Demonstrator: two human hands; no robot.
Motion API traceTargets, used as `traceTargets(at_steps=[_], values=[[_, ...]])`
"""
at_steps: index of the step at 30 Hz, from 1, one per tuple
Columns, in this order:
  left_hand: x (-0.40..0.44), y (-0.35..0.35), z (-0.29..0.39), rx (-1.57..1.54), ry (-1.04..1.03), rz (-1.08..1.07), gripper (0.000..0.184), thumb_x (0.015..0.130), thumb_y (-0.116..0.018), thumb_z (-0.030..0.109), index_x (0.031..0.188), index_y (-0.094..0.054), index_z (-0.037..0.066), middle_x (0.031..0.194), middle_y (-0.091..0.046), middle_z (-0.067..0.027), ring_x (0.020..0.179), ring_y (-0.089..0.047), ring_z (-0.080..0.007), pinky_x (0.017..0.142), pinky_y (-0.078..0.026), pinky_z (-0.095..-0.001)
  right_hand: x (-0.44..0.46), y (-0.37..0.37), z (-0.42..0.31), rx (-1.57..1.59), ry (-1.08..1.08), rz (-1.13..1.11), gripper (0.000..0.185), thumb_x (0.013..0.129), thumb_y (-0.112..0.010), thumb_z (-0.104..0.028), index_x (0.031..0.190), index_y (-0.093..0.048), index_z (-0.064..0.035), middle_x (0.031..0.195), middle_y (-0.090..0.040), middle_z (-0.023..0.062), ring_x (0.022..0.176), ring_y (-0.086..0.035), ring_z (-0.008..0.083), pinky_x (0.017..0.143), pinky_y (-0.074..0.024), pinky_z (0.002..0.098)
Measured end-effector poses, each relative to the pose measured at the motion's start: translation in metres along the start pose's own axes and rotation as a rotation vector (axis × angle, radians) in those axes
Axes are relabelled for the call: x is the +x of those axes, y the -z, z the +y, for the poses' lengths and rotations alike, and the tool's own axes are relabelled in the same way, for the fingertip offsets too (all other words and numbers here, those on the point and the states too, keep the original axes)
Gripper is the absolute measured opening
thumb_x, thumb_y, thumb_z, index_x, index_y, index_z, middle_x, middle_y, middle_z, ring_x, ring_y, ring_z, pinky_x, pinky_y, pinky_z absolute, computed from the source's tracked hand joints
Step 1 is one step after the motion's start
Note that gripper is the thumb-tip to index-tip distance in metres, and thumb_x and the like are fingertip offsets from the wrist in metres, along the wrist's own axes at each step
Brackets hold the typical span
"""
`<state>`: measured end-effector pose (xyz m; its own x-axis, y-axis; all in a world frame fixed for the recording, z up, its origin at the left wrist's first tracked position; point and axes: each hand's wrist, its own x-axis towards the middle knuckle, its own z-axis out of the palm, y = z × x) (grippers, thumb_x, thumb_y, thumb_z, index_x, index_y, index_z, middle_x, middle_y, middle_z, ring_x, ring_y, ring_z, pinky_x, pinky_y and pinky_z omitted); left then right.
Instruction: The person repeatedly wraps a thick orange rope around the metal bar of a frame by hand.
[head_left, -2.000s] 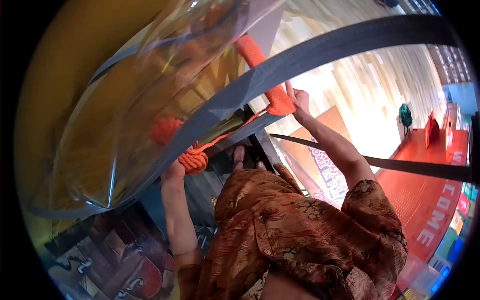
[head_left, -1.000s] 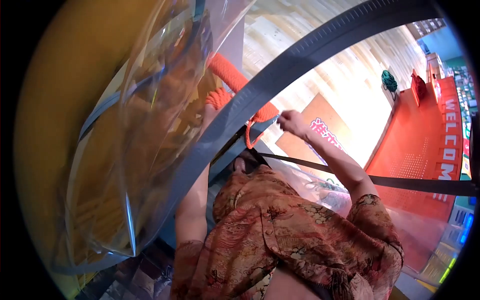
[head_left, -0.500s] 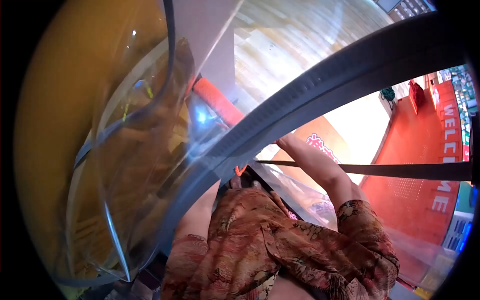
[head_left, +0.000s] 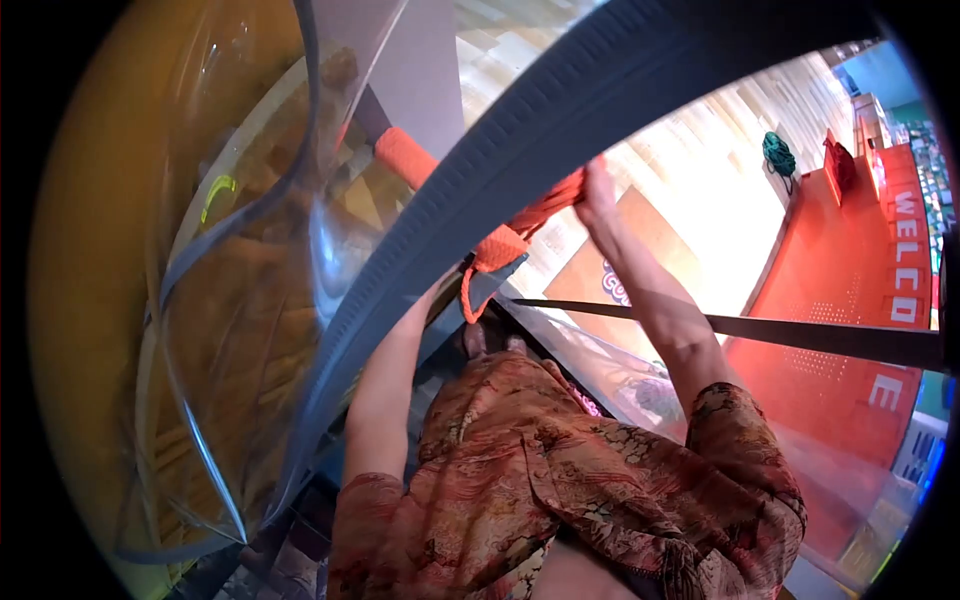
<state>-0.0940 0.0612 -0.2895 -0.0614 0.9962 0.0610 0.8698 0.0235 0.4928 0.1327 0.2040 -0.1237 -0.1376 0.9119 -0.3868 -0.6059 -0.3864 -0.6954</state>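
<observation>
My right hand (head_left: 597, 192) is raised in front of me, its fingers closed on a bunched, ridged orange cloth (head_left: 555, 203). My left forearm (head_left: 385, 385) reaches upward, but the left hand is hidden behind a wide dark grey ribbed band (head_left: 500, 150) crossing the view. A fuzzy orange roll (head_left: 405, 155) appears beyond the band, and an orange piece (head_left: 498, 248) with a hanging loop (head_left: 466, 300) shows on the near side. Whether these orange parts join behind the band cannot be seen.
Clear curved plastic with a grey edge strip (head_left: 215, 255) fills the left. A dark strap (head_left: 780, 332) runs rightward. To the right lie a red WELCOME panel (head_left: 830, 290), a green bundle (head_left: 778, 153), a red bag (head_left: 840, 165) and an orange-brown floor mat (head_left: 640, 250).
My right hand has moved upward and right, bringing the bunched orange cloth into view. The orange looped piece shows more fully. The camera view and grey band have shifted.
</observation>
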Motion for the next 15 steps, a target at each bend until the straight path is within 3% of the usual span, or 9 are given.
traceTargets(at_steps=[2,4,6,8,9,11,12,13,15], values=[[-0.016,0.067,0.034,-0.301,0.063,0.301,0.026,0.082,-0.064,0.005,0.107,-0.059,0.001,0.073,-0.062,-0.0011,0.066,-0.058,-0.012,0.066,-0.048,-0.0265,0.0,0.027,-0.033,-0.03,0.008,-0.127,0.009,0.083,-0.057,-0.007,0.087,-0.052,0.0003,0.063,-0.051,0.0052,0.057,-0.054,0.0172,0.06,-0.0515,0.0322],[-0.028,0.106,0.07,-0.518,0.087,0.493,0.013,0.081,-0.063,0.001,0.094,-0.063,0.002,0.075,-0.061,-0.0014,0.067,-0.056,-0.0085,0.064,-0.046,-0.0237,-0.022,0.038,-0.059,-0.151,0.083,-0.092,0.01,0.084,-0.057,-0.008,0.085,-0.055,0.0015,0.064,-0.052,0.0042,0.055,-0.053,0.0146,0.058,-0.05,0.0287],[-0.049,0.134,0.108,-0.437,0.217,0.516,0.011,0.081,-0.063,0.002,0.092,-0.063,0.002,0.074,-0.061,-0.0021,0.064,-0.054,-0.0068,0.06,-0.044,-0.0222,-0.055,0.039,-0.079,-0.284,0.148,-0.06,0.011,0.085,-0.058,-0.009,0.082,-0.058,0.0009,0.063,-0.053,0.0036,0.053,-0.051,0.0128,0.055,-0.0459,0.025],[-0.066,0.161,0.147,-0.481,0.139,0.58,0.007,0.078,-0.065,0.005,0.085,-0.065,0.005,0.079,-0.065,-0.0073,0.064,-0.061,-0.0203,0.061,-0.048,-0.032,-0.077,0.046,-0.089,-0.354,0.159,0.006,0.011,0.085,-0.059,-0.01,0.082,-0.058,0.0005,0.063,-0.053,0.0036,0.053,-0.051,0.0124,0.053,-0.0442,0.0249],[-0.074,0.164,0.165,-0.475,0.002,0.595,0.01,0.075,-0.067,0.001,0.083,-0.063,0.006,0.075,-0.063,-0.0057,0.063,-0.06,-0.0206,0.059,-0.048,-0.0323,-0.092,0.043,-0.095,-0.385,0.153,0.039,0.011,0.084,-0.059,-0.01,0.082,-0.058,0.0007,0.062,-0.052,0.0035,0.052,-0.05,0.012,0.051,-0.0421,0.0251],[-0.089,0.144,0.177,-0.441,-0.254,0.39,0.014,0.072,-0.066,0.001,0.084,-0.061,0.006,0.079,-0.062,-0.0079,0.07,-0.06,-0.0258,0.063,-0.047,-0.0344,-0.117,0.043,-0.107,-0.451,0.114,0.027,0.011,0.084,-0.059,-0.01,0.081,-0.058,0.0003,0.06,-0.052,0.0032,0.051,-0.05,0.0117,0.051,-0.0412,0.0248],[-0.094,0.122,0.176,-0.215,-0.438,0.37,0.016,0.073,-0.065,0.005,0.088,-0.059,0.005,0.087,-0.062,-0.0085,0.079,-0.06,-0.0268,0.071,-0.046,-0.0368,-0.131,0.04,-0.115,-0.515,0.075,0.01,0.011,0.084,-0.059,-0.011,0.081,-0.058,-0.0001,0.059,-0.052,0.003,0.049,-0.049,0.0114,0.05,-0.0403,0.0245],[-0.1,0.116,0.177,-0.092,-0.371,-0.04,0.027,0.078,-0.062,0.007,0.105,-0.058,0.003,0.103,-0.061,-0.0131,0.099,-0.058,-0.0267,0.086,-0.044,-0.0392,-0.151,0.025,-0.126,-0.542,0.067,-0.025,0.012,0.085,-0.058,-0.011,0.081,-0.06,0.0007,0.057,-0.051,0.0025,0.047,-0.048,0.011,0.048,-0.0388,0.0235],[-0.108,0.076,0.171,0.074,-0.412,0.044,0.032,0.08,-0.057,0.006,0.111,-0.056,0.001,0.11,-0.058,-0.0161,0.106,-0.055,-0.0286,0.092,-0.042,-0.0397,-0.179,0.016,-0.153,-0.544,0.013,-0.135,0.017,0.083,-0.058,-0.012,0.089,-0.061,0.004,0.053,-0.048,0.0007,0.044,-0.045,0.0095,0.046,-0.0376,0.0234]])
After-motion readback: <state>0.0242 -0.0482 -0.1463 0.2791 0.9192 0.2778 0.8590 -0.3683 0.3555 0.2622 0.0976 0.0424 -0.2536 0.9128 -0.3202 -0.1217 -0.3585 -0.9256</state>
